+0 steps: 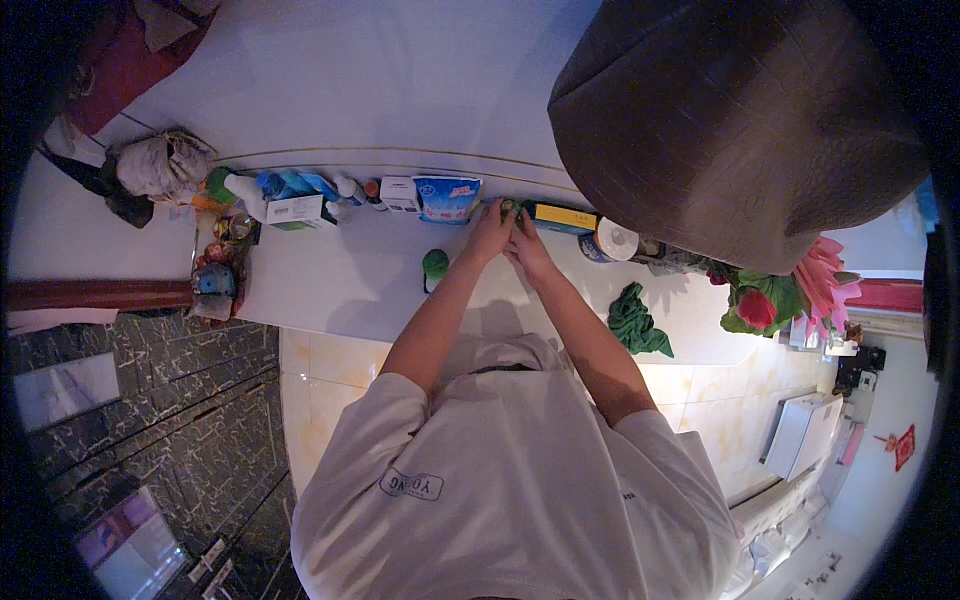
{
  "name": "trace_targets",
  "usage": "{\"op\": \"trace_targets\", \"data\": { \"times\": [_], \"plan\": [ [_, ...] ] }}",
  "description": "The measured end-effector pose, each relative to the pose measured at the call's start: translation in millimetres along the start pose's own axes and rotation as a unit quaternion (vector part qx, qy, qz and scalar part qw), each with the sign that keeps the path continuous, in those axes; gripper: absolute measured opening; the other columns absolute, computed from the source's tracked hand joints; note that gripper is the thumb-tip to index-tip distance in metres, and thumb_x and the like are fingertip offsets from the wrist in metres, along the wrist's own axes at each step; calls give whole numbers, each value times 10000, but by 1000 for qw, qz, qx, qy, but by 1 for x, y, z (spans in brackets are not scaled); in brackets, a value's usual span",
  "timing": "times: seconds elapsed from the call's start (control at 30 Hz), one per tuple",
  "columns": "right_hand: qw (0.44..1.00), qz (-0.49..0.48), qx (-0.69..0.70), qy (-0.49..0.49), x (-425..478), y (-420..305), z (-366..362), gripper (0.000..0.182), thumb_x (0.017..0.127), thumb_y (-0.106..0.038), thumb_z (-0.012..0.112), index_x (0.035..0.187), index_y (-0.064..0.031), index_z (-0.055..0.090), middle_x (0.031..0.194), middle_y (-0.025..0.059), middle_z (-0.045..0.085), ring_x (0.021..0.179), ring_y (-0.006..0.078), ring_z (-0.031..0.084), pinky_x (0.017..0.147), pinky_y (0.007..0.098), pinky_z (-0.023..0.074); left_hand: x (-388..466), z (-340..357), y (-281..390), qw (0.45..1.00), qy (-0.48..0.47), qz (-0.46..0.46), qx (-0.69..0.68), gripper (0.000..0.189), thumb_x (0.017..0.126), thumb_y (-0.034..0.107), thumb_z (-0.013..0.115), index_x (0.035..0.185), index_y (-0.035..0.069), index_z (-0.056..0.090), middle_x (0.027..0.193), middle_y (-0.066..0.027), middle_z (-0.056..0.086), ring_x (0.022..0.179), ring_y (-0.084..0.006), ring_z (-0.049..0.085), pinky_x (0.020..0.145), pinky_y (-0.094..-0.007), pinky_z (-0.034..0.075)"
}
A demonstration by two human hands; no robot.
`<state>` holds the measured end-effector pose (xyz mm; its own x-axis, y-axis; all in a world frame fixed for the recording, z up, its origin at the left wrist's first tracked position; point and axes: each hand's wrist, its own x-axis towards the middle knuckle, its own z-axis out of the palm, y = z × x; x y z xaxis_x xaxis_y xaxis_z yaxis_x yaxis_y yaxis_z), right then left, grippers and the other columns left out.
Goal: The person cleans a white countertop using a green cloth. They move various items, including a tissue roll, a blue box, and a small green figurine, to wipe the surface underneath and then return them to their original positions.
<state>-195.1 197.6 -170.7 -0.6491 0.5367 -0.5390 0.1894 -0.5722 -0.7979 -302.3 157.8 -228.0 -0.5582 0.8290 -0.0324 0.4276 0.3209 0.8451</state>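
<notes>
My left hand (493,231) and my right hand (531,246) meet at the back of a white counter (360,277). Their fingers close around a small greenish object (509,205), mostly hidden by them. Left of the hands stands a blue printed bag (448,199). Just to the right lies a yellow and dark green box (564,218). A small container with a green top (435,264) rests nearer me, beside my left forearm. A crumpled dark green cloth (637,321) lies right of my right forearm.
Along the back run a white box (399,194), several bottles (246,193) and a white-lidded tub (616,238). A large brown leather-like object (720,127) looms at upper right, above artificial flowers (757,306). Small figurines (216,281) line the left end.
</notes>
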Motion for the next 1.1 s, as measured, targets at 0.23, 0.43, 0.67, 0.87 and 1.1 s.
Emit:
{"op": "trace_targets", "data": {
  "times": [0.23,0.43,0.67,0.87,1.1],
  "plan": [
    [1000,1,19,1,5,5,3,762,866,-182,494,1480,-169,43,1360,67,426,1068,199,534,873,321,449,-4,-5,1,999,-15,-33,-31,524,908,342,485,1308,22,373,1241,-292,475,1088,-451,509,912,-475,424],
    [999,14,30,-5,5,3,3,757,852,-149,494,1477,-161,67,1313,81,468,1057,214,550,856,330,472,-5,-5,4,997,-22,-48,-61,538,908,337,487,1327,27,353,1260,-292,463,1105,-451,500,921,-466,421],
    [999,18,34,8,1,1,3,744,847,-106,482,1474,-154,82,1273,122,491,1052,228,559,850,336,490,-14,2,-3,995,-14,-39,-91,547,881,244,535,1320,-20,342,1281,-284,450,1167,-420,467,969,-435,390],
    [1000,5,25,-16,-15,-8,7,736,850,-100,472,1470,-134,78,1253,116,491,1034,225,567,830,330,501,-29,-12,16,990,-30,-31,-133,525,871,208,560,1293,-32,359,1238,-281,480,1155,-418,475,977,-423,383],
    [999,7,30,-10,-2,-1,1,707,876,-136,482,1465,-122,92,1267,103,477,1055,216,555,831,319,497,-23,6,-8,993,-2,-35,-115,526,857,184,584,1288,-24,365,1209,-275,503,1138,-417,488,957,-427,400]
  ]
}}
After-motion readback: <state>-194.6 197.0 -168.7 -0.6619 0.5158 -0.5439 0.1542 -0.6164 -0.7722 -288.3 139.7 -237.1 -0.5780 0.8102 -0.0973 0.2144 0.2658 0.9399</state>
